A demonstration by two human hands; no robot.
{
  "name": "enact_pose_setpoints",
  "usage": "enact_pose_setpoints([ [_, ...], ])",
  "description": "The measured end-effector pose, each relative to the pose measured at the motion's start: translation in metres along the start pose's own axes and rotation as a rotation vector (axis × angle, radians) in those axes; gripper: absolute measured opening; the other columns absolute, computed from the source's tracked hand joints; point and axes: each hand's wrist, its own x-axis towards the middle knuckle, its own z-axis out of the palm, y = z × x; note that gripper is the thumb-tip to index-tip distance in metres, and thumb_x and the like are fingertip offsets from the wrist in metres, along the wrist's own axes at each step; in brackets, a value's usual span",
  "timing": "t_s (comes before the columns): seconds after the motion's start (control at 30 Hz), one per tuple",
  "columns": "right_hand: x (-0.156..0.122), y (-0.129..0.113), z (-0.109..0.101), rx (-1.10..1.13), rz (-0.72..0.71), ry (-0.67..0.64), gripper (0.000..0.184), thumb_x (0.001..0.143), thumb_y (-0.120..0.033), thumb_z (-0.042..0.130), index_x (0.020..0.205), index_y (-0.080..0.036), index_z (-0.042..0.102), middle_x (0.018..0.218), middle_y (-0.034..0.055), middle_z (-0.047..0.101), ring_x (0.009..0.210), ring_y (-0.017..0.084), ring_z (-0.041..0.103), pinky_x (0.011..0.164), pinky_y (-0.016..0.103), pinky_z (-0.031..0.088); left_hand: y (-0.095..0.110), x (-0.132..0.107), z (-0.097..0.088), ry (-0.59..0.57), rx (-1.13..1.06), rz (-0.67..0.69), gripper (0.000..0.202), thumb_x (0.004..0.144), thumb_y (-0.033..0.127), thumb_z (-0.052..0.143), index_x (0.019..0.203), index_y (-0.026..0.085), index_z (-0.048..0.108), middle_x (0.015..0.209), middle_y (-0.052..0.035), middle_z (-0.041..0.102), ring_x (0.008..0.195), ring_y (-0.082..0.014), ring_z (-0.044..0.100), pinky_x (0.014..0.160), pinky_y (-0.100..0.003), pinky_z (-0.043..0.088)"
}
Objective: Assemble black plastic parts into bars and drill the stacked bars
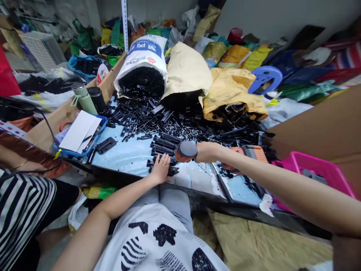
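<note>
My left hand [160,169] lies flat, fingers spread, on a row of long black plastic parts [163,147] lined up near the front of the blue-topped table [126,156]. My right hand [205,151] is closed round a tool with a round grey-and-orange end [186,150], held just right of that row. Behind them a big heap of loose black plastic pieces [158,118] spreads across the table.
Open sacks of black parts, white [142,60], cream [187,71] and yellow [232,94], lie at the back. A blue tray with white paper [80,131], a green flask [83,98] and a black cup stand left. A pink basket [318,171] sits right. A person in stripes [19,203] is at left.
</note>
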Motion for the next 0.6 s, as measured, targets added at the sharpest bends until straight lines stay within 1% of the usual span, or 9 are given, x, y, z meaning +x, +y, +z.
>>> enact_pose_setpoints([
  [0.03,-0.008,-0.004,-0.001,-0.02,0.002,0.024,0.023,0.063,-0.025,0.058,0.079,-0.013,0.069,0.079,0.014,0.068,0.07,0.024,0.063,0.054,0.027,0.04,0.002,-0.001,0.012,-0.023,0.127,-0.037,0.09,0.073,0.049,0.061,0.14,0.0,0.026,0.147,-0.0246,0.02,0.139,-0.034,0.011,0.112,-0.05,0.002],
  [0.1,-0.023,-0.01,0.0,-0.043,0.001,0.042,0.028,0.064,-0.027,0.056,0.084,-0.013,0.069,0.085,0.0151,0.068,0.075,0.026,0.063,0.054,0.028,0.04,0.001,-0.002,0.026,0.001,0.222,-0.068,0.086,0.076,0.046,0.06,0.14,-0.001,0.027,0.148,-0.0248,0.019,0.139,-0.0327,0.014,0.113,-0.046,0.008],
  [0.2,-0.035,-0.015,0.004,-0.032,-0.011,-0.008,0.029,0.062,-0.029,0.057,0.084,-0.015,0.07,0.082,0.0121,0.068,0.075,0.026,0.064,0.054,0.028,0.041,-0.006,-0.003,0.03,0.047,0.224,-0.05,0.082,0.078,0.046,0.055,0.14,0.0,0.026,0.148,-0.0236,0.019,0.139,-0.0319,0.015,0.112,-0.046,0.014],
  [0.33,-0.032,-0.02,0.008,0.03,-0.065,-0.085,0.027,0.059,-0.025,0.059,0.083,-0.019,0.07,0.079,0.0062,0.068,0.072,0.022,0.064,0.055,0.025,0.041,-0.007,-0.005,0.032,0.093,0.203,-0.043,0.079,0.078,0.043,0.055,0.139,-0.001,0.028,0.148,-0.0235,0.019,0.139,-0.0324,0.014,0.111,-0.046,0.015],
  [0.4,-0.03,-0.023,0.009,0.027,-0.081,-0.101,0.027,0.058,-0.022,0.059,0.082,-0.018,0.071,0.079,0.006,0.069,0.072,0.022,0.064,0.056,0.025,0.042,-0.006,-0.005,0.036,0.123,0.191,-0.034,0.078,0.078,0.041,0.055,0.139,0.0,0.028,0.148,-0.0239,0.02,0.139,-0.0323,0.014,0.111,-0.047,0.015],
  [0.47,-0.032,-0.024,0.013,0.014,-0.07,-0.065,0.025,0.059,-0.021,0.059,0.08,-0.017,0.071,0.079,0.0086,0.069,0.074,0.023,0.064,0.058,0.026,0.043,-0.007,-0.004,0.039,0.144,0.18,-0.028,0.078,0.078,0.04,0.055,0.139,0.0,0.027,0.147,-0.0244,0.021,0.139,-0.0323,0.014,0.111,-0.048,0.015],
  [0.53,-0.038,-0.019,0.022,0.046,-0.054,0.003,0.021,0.06,-0.023,0.061,0.077,-0.016,0.071,0.079,0.0109,0.069,0.075,0.024,0.064,0.059,0.027,0.044,-0.008,-0.003,0.039,0.149,0.173,-0.02,0.078,0.078,0.039,0.054,0.139,0.001,0.026,0.147,-0.0243,0.021,0.139,-0.0324,0.013,0.111,-0.048,0.015],
  [0.6,-0.046,-0.004,0.038,0.183,-0.027,0.089,0.021,0.057,-0.025,0.066,0.076,-0.017,0.071,0.08,0.0094,0.069,0.076,0.024,0.065,0.06,0.027,0.045,-0.009,-0.001,0.037,0.142,0.168,-0.005,0.077,0.079,0.039,0.054,0.14,0.001,0.026,0.147,-0.0244,0.021,0.139,-0.0324,0.012,0.111,-0.048,0.014],
])
